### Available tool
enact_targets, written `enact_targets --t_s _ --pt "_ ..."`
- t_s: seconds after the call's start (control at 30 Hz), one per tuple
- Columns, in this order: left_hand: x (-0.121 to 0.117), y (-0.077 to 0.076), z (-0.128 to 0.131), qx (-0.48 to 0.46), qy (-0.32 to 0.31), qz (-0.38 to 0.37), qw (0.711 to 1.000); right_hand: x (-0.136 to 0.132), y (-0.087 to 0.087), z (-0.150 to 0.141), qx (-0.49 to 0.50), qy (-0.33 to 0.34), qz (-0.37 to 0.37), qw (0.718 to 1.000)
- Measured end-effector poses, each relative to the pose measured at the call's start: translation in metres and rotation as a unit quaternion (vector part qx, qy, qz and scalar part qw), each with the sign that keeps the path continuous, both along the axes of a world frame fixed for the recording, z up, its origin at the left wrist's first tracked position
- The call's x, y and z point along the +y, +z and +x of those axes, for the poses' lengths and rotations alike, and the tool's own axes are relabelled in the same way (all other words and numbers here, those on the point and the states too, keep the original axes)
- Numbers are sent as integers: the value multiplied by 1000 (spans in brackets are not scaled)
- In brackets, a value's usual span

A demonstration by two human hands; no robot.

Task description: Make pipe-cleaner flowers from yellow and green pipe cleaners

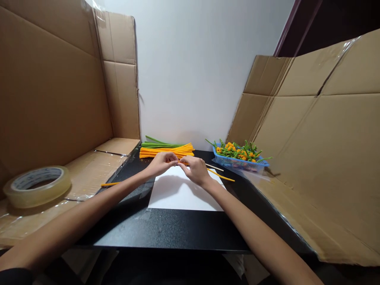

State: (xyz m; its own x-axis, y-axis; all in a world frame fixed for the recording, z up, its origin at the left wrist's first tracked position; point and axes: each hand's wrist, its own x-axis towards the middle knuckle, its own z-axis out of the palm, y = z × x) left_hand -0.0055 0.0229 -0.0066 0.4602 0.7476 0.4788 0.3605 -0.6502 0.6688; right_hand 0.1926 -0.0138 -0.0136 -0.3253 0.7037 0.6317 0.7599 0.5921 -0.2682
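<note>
My left hand (162, 163) and my right hand (194, 168) meet above a white sheet of paper (184, 198), fingertips pinched together on an orange pipe cleaner, of which only a small bit shows between the fingers. One orange length (222, 175) sticks out to the right of my right hand, and another orange end (109, 184) shows left of my left forearm. Whether these join the piece in my fingers I cannot tell. Just behind the hands lie a bundle of orange pipe cleaners (148, 152) and green pipe cleaners (154, 145).
A blue basket (234, 163) of green stems with orange blooms stands at the back right. A thin pale stick (215, 167) lies near my right hand. Clear tape (63, 186) rests on cardboard at the left. Cardboard walls (326, 138) flank the black table (166, 229).
</note>
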Motion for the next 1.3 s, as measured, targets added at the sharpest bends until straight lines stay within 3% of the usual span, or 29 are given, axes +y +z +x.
enact_targets --t_s 0.13,0.23,0.3,0.43,0.47,0.5,0.53,0.57,0.67,0.73,0.8,0.87,1.07,1.2,1.3 --pt "-1 -1 -2 -25 -13 66 997 1 1 -3 109 46 -54 992" --pt "-1 -3 -2 -26 -14 125 992 2 3 -7 207 75 -127 967" --pt "-3 -6 -1 -29 -13 176 984 2 6 -8 301 94 -229 921" --pt "-8 -12 1 -28 -8 327 945 1 13 -7 448 135 -465 752" --pt "-9 -13 1 -7 -8 366 930 0 14 -6 451 140 -497 728" --pt "-9 -14 0 21 -7 395 918 0 15 -6 442 140 -509 725" --pt "-8 -15 -1 50 -3 408 912 0 15 -6 422 132 -499 745" --pt "-6 -17 -2 72 9 403 912 0 14 -6 395 115 -463 785" --pt "0 -19 -2 87 65 301 947 0 8 -7 261 49 -226 937" --pt "3 -18 0 68 76 214 971 -1 4 -7 139 23 -73 987" --pt "4 -15 1 51 60 155 985 -3 1 -5 44 1 2 999" --pt "5 -11 1 36 42 132 990 -4 -1 -3 2 -30 24 999" --pt "7 -9 -1 3 11 126 992 -1 -1 -3 23 -16 18 999" --pt "7 -16 0 4 26 193 981 4 0 -6 150 31 -78 985" --pt "6 -17 -3 45 26 300 953 6 5 -5 259 62 -229 936"
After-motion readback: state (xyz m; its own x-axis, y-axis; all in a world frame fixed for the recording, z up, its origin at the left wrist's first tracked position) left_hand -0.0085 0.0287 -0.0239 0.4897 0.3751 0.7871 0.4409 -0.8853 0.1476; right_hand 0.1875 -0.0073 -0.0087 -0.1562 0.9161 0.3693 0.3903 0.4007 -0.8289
